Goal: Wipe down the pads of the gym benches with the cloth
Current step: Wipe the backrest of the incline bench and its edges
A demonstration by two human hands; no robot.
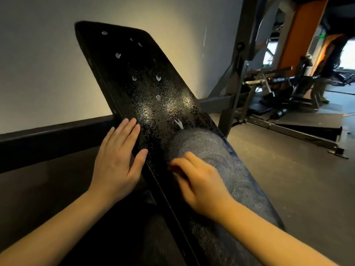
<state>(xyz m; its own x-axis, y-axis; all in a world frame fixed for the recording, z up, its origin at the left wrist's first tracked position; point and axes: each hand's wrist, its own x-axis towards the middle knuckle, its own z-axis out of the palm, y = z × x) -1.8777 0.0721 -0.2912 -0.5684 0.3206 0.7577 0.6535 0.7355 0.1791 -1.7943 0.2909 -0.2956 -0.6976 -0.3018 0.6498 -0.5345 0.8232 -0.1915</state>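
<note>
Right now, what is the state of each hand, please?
Left hand: open, flat on the edge of the bench pad.
Right hand: blurred on the pad, cannot tell if it holds anything.

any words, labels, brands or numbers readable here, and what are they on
No text can be read in this view.
Pad: only pale marks and a wiped smear, no letters or logo.
Green light far back, perhaps a sign: too small and blurred to read.
</note>
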